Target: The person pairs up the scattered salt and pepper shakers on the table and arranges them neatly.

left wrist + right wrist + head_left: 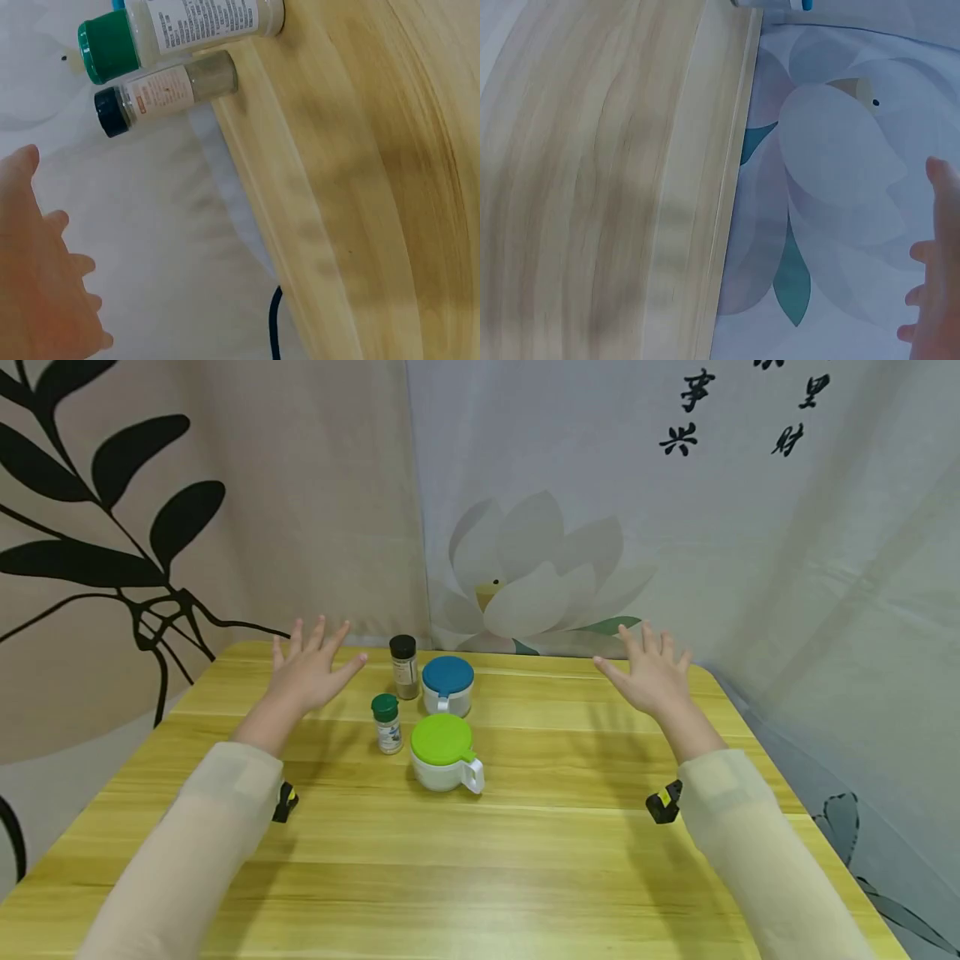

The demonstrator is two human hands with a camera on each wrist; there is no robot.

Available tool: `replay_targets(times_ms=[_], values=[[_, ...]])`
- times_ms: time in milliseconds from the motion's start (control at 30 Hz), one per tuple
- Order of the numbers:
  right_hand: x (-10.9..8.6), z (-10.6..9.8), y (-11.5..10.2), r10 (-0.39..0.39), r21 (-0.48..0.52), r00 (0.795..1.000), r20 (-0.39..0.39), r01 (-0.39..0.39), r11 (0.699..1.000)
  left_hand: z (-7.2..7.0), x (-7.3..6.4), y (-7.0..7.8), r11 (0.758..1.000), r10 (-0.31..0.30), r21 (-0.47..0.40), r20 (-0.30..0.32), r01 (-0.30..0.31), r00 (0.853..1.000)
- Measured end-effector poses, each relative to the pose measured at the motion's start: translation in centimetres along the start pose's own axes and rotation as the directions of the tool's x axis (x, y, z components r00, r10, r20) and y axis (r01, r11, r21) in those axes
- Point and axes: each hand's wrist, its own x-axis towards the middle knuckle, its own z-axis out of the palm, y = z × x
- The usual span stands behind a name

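My left hand point(309, 672) is spread above the table's left side, fingers straight and nothing in it. On the other side my right hand point(651, 677) is spread the same way, also holding nothing. Nearest the left hand are a shaker bottle with a green cap point(388, 727) and, behind it, a spice jar with a black cap point(404, 668). To their right stands a white jar with a blue lid point(447, 687). In front of it is a white cup with a lime-green lid point(441, 752), its handle toward the right. The left wrist view shows both bottles point(161, 97) upright on the wood.
The wooden table point(480, 868) reaches back to a hanging cloth point(555, 443) printed with a lotus and black characters. Another cloth point(322, 485) with dark leaves hangs at the left. Black wrist mounts point(664, 803) stick out from both sleeves.
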Motion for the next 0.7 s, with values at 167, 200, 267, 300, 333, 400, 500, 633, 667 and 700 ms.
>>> replay_targets(times_ms=[167, 200, 267, 300, 333, 400, 500, 633, 667, 700], values=[[-0.4, 0.1, -0.5, -0.009, 0.029, 1.0, -0.01, 0.009, 1.0, 0.1, -0.4, 0.1, 1.0, 0.023, -0.02, -0.011, -0.023, 1.0], [-0.5, 0.1, -0.6, -0.012, 0.035, 1.0, -0.015, 0.013, 0.999, 0.1, -0.5, 0.2, 0.999, 0.027, -0.025, -0.014, -0.028, 1.0], [-0.6, 0.2, -0.7, -0.017, 0.043, 0.999, -0.027, 0.018, 0.999, 0.2, -0.6, 0.3, 0.999, 0.035, -0.035, -0.019, -0.035, 0.999], [-0.7, 0.3, -0.8, -0.02, 0.044, 0.999, -0.033, 0.021, 0.999, 0.2, -0.7, 0.4, 0.998, 0.038, -0.04, -0.021, -0.038, 0.999], [-0.7, 0.3, -0.9, -0.022, 0.046, 0.999, -0.039, 0.024, 0.999, 0.2, -0.8, 0.5, 0.998, 0.04, -0.045, -0.024, -0.041, 0.999], [-0.8, 0.4, -1.0, -0.028, 0.051, 0.998, -0.051, 0.031, 0.998, 0.3, -0.9, 0.6, 0.997, 0.046, -0.053, -0.03, -0.048, 0.998], [-1.0, 0.6, -1.3, -0.035, 0.061, 0.997, -0.064, 0.039, 0.997, 0.5, -1.0, 0.7, 0.996, 0.058, -0.06, -0.043, -0.06, 0.997], [-1.3, 0.7, -1.8, -0.045, 0.074, 0.995, -0.083, 0.051, 0.996, 0.7, -1.2, 1.0, 0.995, 0.068, -0.069, -0.064, -0.073, 0.996], [-1.4, 0.8, -1.9, -0.049, 0.073, 0.995, -0.087, 0.055, 0.996, 0.7, -1.3, 1.0, 0.995, 0.069, -0.072, -0.068, -0.074, 0.995], [-1.6, 0.8, -2.1, -0.053, 0.077, 0.994, -0.092, 0.06, 0.995, 0.8, -1.4, 1.0, 0.994, 0.071, -0.075, -0.073, -0.076, 0.995]])
